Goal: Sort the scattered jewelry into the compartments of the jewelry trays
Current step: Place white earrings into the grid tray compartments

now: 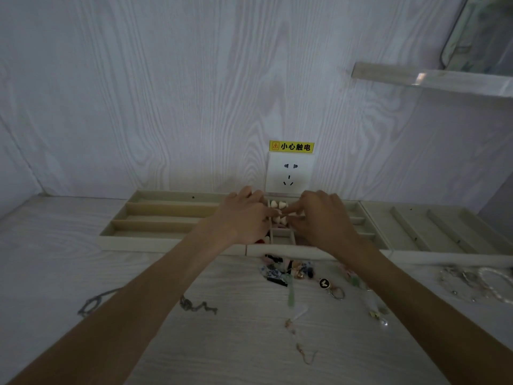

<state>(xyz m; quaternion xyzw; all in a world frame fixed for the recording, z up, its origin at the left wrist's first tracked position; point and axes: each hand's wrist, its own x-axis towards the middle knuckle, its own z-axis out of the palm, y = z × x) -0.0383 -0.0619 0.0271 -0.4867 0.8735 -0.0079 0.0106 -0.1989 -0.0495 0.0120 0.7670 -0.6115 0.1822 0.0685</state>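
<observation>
Beige jewelry trays [155,240] stand in a row against the wall. Both hands hover over the small compartments of the middle tray [288,250]. My left hand [244,215] and my right hand [322,215] meet fingertip to fingertip over white heart-shaped pieces [278,204] in a small compartment. Whether either hand grips a piece is hidden by the fingers. Scattered jewelry lies on the table in front: a dark cluster with blue-white pieces [277,269], a black round charm on a ring [324,283], a grey chain [198,305], and a green tassel piece [292,297].
A third tray [433,229] with long slots sits at the right. Pearly bracelets [488,282] lie in front of it. A wall socket [290,172] with a yellow warning label is just behind the trays. Another chain [91,302] lies at the left, and a clear shelf [433,77] juts out upper right.
</observation>
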